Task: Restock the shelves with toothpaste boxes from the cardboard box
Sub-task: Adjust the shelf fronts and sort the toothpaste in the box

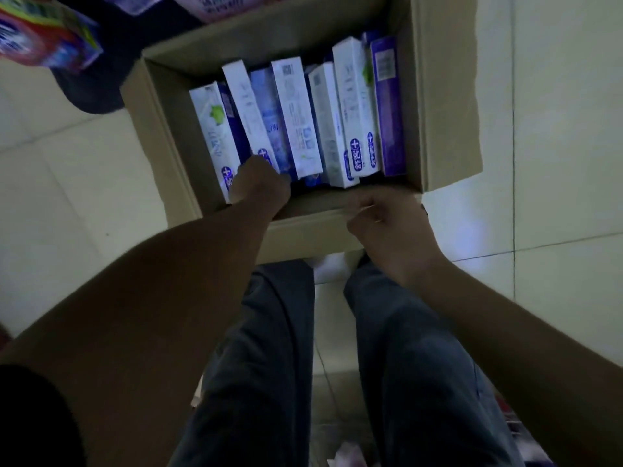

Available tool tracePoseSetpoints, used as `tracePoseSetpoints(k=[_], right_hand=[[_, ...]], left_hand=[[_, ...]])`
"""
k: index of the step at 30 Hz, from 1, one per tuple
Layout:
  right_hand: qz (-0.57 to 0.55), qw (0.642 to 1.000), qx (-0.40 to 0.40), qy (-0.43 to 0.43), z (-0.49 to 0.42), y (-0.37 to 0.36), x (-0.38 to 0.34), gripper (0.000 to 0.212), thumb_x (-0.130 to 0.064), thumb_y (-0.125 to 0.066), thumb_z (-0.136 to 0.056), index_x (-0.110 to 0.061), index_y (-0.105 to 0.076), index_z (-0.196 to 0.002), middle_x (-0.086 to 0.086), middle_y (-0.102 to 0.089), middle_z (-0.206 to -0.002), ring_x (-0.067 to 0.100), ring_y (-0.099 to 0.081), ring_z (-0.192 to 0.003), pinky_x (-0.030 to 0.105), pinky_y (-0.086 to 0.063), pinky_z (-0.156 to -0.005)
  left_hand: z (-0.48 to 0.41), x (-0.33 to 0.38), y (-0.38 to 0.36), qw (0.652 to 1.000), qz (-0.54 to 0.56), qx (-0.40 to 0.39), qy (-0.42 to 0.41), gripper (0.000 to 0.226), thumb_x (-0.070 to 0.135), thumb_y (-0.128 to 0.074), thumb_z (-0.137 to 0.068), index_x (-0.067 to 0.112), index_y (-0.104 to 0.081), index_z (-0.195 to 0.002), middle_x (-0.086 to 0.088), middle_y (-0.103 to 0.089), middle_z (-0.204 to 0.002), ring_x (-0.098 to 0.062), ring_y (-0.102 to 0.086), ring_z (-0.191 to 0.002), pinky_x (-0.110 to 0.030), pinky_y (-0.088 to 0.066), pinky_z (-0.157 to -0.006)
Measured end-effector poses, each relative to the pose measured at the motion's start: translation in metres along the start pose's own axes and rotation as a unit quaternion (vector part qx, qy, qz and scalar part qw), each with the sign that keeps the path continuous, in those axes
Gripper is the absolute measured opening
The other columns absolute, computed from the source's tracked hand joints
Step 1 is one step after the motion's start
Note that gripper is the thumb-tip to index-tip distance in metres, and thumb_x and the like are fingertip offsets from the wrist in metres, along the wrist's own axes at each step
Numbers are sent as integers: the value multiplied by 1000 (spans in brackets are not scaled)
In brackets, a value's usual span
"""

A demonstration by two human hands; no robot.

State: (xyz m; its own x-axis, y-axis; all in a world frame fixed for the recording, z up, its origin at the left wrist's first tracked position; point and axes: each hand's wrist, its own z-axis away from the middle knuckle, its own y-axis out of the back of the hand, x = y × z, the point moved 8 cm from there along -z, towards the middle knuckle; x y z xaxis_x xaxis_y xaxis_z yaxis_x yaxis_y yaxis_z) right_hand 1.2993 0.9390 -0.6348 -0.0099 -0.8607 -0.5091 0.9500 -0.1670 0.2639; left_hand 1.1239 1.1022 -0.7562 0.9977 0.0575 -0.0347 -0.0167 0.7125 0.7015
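An open cardboard box (445, 106) stands on the floor in front of my legs. Several white, blue and purple toothpaste boxes (296, 119) stand on edge inside it. My left hand (261, 182) reaches into the near left of the box, its fingers curled round the near ends of the toothpaste boxes there; exactly which ones is hidden by the hand. My right hand (387, 224) grips the near flap (313, 230) of the cardboard box.
Pale tiled floor (556, 146) surrounds the box. Colourful packaged goods (43, 38) sit at the top left, more packages (209, 5) at the top edge. My legs in dark trousers (269, 365) fill the lower middle.
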Motion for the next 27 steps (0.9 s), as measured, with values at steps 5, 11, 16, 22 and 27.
tracePoseSetpoints(k=[5,11,16,22,27], right_hand=[[-55,998,11,-34,-4,18,3,14,-1,-60,-86,-5,-72,-89,19,-69,-80,20,-59,-69,26,-46,-58],[-119,992,47,2,-26,63,-32,28,-8,-76,-80,-26,-71,-101,7,-73,-98,28,-69,-91,45,-55,-85],[-139,981,-119,64,-34,58,-71,75,-18,-75,-69,-53,-51,-130,-9,-57,-136,19,-72,-100,41,-61,-71],[-239,963,-93,81,-30,81,-49,38,-9,-81,-78,-2,-70,-114,12,-77,-105,30,-76,-96,39,-63,-80],[-297,951,16,85,-24,100,-24,45,-16,-84,-72,-2,-71,-114,12,-77,-106,28,-75,-100,35,-62,-82]], left_hand=[[19,-13,24,972,224,-23,69,49,34,-77,-64,4,-74,-102,-18,-75,-101,-36,-72,-95,-47,-62,-84],[96,-19,74,923,349,-158,-25,33,20,-79,-65,-6,-73,-84,-19,-73,-78,-23,-66,-73,-45,-59,-77],[142,-8,85,881,315,-321,-147,38,-11,-75,-82,-10,-68,-119,-23,-73,-118,-32,-70,-107,-39,-58,-94],[126,-2,75,872,346,-309,-159,47,-7,-76,-80,12,-68,-123,0,-77,-112,-19,-71,-108,-40,-57,-96],[54,-39,62,949,302,1,91,36,21,-65,-83,12,-69,-118,-6,-72,-105,-25,-68,-95,-31,-51,-77]])
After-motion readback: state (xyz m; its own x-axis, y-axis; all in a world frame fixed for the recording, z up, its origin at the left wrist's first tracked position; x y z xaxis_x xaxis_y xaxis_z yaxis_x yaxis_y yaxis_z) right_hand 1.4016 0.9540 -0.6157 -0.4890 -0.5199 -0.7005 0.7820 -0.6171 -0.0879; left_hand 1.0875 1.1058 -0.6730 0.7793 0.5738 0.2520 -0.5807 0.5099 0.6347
